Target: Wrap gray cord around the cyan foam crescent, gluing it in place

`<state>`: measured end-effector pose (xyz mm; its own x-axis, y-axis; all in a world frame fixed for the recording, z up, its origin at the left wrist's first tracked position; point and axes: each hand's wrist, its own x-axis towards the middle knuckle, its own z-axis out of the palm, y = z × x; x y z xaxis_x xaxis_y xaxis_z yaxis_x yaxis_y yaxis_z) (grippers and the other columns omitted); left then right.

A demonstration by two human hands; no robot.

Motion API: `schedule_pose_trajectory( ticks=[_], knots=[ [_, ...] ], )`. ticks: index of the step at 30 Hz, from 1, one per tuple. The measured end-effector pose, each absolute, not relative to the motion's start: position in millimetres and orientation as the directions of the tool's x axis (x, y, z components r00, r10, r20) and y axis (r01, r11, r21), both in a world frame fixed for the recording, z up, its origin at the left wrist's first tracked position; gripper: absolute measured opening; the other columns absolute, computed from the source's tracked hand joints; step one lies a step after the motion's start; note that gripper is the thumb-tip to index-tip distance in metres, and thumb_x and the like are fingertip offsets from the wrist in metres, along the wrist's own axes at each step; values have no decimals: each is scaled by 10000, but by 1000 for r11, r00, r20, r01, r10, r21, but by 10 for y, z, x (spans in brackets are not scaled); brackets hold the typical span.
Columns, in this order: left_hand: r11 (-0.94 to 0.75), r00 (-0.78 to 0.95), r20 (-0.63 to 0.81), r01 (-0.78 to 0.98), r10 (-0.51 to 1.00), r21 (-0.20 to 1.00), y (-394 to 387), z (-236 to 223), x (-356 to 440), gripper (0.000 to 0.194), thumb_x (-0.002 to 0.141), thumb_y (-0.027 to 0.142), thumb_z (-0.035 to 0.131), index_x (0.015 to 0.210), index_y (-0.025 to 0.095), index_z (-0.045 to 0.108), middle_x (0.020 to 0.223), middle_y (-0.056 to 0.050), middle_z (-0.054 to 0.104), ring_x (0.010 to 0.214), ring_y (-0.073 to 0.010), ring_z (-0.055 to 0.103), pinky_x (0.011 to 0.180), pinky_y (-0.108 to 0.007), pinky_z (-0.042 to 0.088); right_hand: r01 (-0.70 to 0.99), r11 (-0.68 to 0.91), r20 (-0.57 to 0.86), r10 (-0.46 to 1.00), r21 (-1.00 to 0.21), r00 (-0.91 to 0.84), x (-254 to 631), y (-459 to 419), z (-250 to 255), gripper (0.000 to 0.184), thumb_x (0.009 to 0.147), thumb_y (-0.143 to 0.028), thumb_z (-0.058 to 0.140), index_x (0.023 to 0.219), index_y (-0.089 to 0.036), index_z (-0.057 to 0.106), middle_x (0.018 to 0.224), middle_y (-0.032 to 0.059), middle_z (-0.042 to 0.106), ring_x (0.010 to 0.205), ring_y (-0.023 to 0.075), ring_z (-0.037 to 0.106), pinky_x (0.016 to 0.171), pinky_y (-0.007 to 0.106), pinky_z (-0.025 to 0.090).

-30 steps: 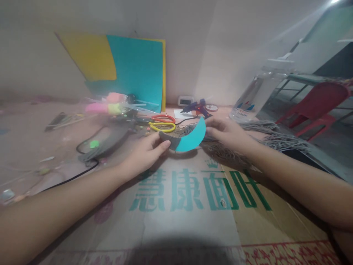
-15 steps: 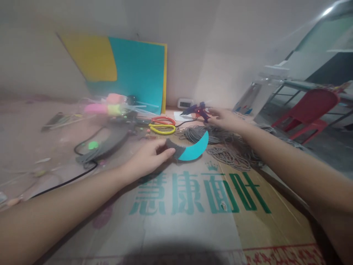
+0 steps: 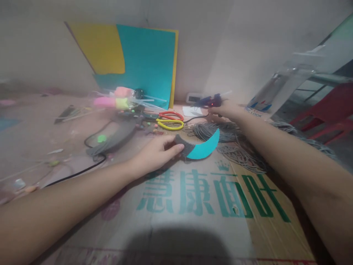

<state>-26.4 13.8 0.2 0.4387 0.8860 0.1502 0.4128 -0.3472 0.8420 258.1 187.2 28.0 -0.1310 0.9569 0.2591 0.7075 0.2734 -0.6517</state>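
Note:
My left hand (image 3: 157, 152) pinches a crescent-shaped turquoise piece (image 3: 206, 148) by its left end, between thumb and fingers. That end is covered in dark grey cord, while the right part is bare turquoise. Farther back, my right hand (image 3: 227, 110) is closed round the handle of a dark blue hot glue gun (image 3: 205, 102), whose small red light is lit. Its nozzle points left, over a white paper (image 3: 192, 111), and a clear glue stick shows at its rear. Bundles of grey cord (image 3: 217, 132) lie just beyond the crescent.
Red-and-yellow-handled scissors (image 3: 170, 121) lie behind my left hand. Turquoise and yellow sheets (image 3: 149, 62) lean on the wall near a small white digital clock (image 3: 193, 97). A clear plastic container (image 3: 278, 88) stands at right. Printed cardboard (image 3: 193, 228) covers the front; a black cable (image 3: 79, 171) crosses the left.
My right hand has closed round the glue gun's handle, and the gun is turned more level. The whole view has shifted slightly; my left hand still holds the crescent.

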Motion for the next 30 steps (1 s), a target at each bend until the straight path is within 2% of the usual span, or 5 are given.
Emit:
schedule_pose_trajectory(
  ticks=[8, 12, 16, 27, 30],
  knots=[
    [-203, 388, 65, 325, 919, 924, 123, 21, -259, 331, 891, 460, 527, 761, 159, 571, 654, 3, 606, 578, -110, 562, 511, -204, 405, 611, 201, 241, 970, -766, -17, 2505, 1323, 549, 217, 768, -317, 702, 864, -122, 692, 815, 127, 725, 750, 228, 697, 580, 308, 517],
    [-192, 356, 68, 325, 932, 926, 133, 16, -259, 322, 881, 452, 540, 758, 157, 579, 644, -3, 616, 575, -113, 568, 504, -202, 407, 505, 352, 372, 926, -788, -65, 2524, 737, 561, 189, 815, -319, 667, 949, -187, 686, 1007, 87, 732, 853, 221, 712, 782, 375, 562],
    [-168, 328, 47, 350, 943, 922, 157, -10, -284, 345, 869, 492, 537, 768, 166, 588, 652, -11, 628, 562, -124, 577, 483, -212, 401, 523, 439, 456, 884, -731, -104, 2528, 167, 461, 122, 842, -330, 645, 921, -240, 670, 924, 30, 731, 802, 199, 701, 838, 404, 565],
    [-76, 277, 11, 224, 961, 972, 181, 20, -271, 291, 838, 463, 598, 813, 172, 599, 692, -14, 639, 597, -131, 594, 542, -233, 448, 632, 448, 310, 894, -632, -323, 2514, -79, 140, 165, 787, -392, 692, 829, -245, 629, 793, 34, 686, 732, 226, 656, 650, 371, 549],
    [-114, 266, 26, 321, 964, 940, 181, 5, -286, 352, 839, 499, 590, 717, 168, 586, 634, -7, 614, 551, -118, 551, 508, -227, 406, 625, 464, 284, 884, -627, -371, 2478, -112, 141, 175, 795, -406, 682, 849, -242, 663, 820, 41, 712, 751, 224, 666, 669, 359, 538]
  ],
)
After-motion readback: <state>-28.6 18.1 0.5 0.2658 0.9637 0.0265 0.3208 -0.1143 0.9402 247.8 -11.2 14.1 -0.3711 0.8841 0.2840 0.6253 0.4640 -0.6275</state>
